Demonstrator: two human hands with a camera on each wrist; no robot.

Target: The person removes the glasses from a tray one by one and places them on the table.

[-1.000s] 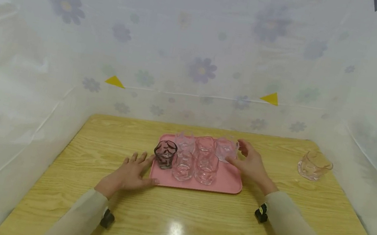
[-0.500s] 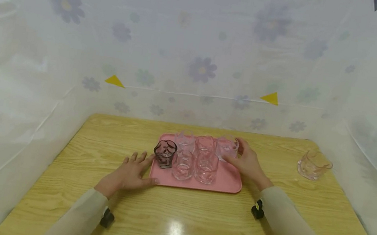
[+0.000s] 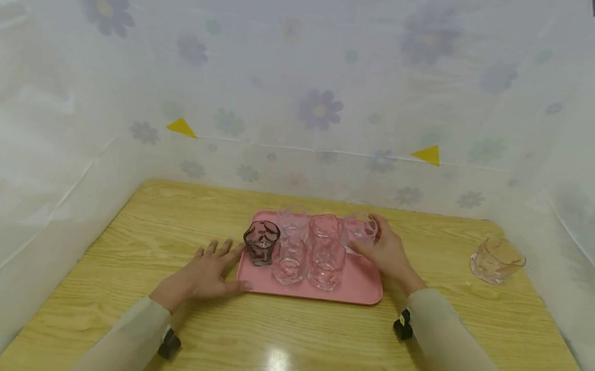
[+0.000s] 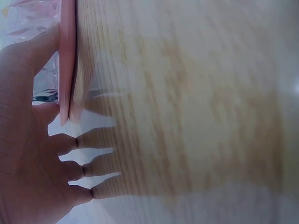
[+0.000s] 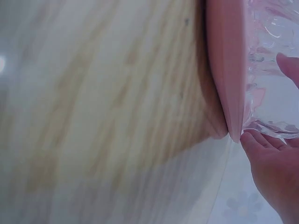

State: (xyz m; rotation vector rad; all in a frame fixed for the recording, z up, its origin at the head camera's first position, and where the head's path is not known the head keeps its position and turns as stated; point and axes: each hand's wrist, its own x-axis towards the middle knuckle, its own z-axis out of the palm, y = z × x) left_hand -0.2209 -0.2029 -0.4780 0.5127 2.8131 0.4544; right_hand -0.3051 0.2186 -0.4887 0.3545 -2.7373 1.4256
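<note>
A pink tray (image 3: 359,291) holds several faceted drinking glasses. My left hand (image 3: 208,275) rests at its left side, fingers spread on the wood, thumb on the front rim and index fingertip by the edge, as the left wrist view also shows. Closest to that hand stands a dark smoky glass (image 3: 260,245). My right hand (image 3: 392,256) grips a clear glass (image 3: 358,233) at the tray's back right corner, thumb on the near side and fingers behind it. In the right wrist view this glass (image 5: 275,109) sits between thumb and fingers, just inside the tray's rim.
Pinkish glasses (image 3: 326,267) and clear ones (image 3: 291,226) stand packed together mid-tray. Apart from them, an amber-tinted glass (image 3: 495,263) stands near the right edge of the wooden table (image 3: 226,354). White flowered sheeting (image 3: 267,78) encloses the back and both sides.
My right hand has moved slightly left and closed in round the clear glass at the back right corner. The left hand and the other glasses stay where they were.
</note>
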